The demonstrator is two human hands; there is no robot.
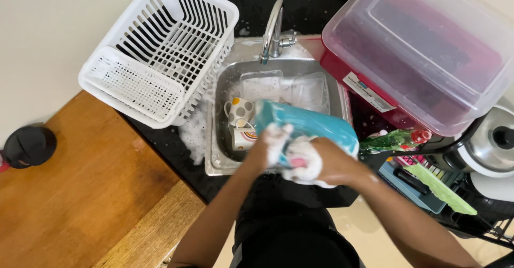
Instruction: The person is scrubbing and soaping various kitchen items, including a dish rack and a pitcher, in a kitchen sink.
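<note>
The step in hand looks to be the soaping of a dish over the small steel sink (222, 163); the left hand (267, 145), white with suds, is clamped on the near edge of a teal, oblong plastic container (310, 124), which it holds tilted above the basin's right half; the right hand (334, 163) is closed around a foamy sponge with a pink patch (301, 162) and presses it against the container's near end, just beside the left hand.

Below the container, in the basin, stand a cream mug with coloured dots (241, 109) and a white mug with a rainbow print (243, 138), touching each other; behind them lie two clear plastic tubs (284, 88), wet and soapy; the chrome tap (272, 29) rises at the back of the sink, and no water shows running from it.

To the left a white slotted plastic drying rack (160, 48) rests on the black counter, with foam spilled between it and the sink; to the right sits a red bin with a clear lid (423, 48), and a green bottle with a red cap (393, 139) lies near the right wrist.

As a judgement, the container is mid-scrub, not rinsed; the next move calls for a firm hold on slippery plastic, turning it so the sponge reaches the far end.
</note>
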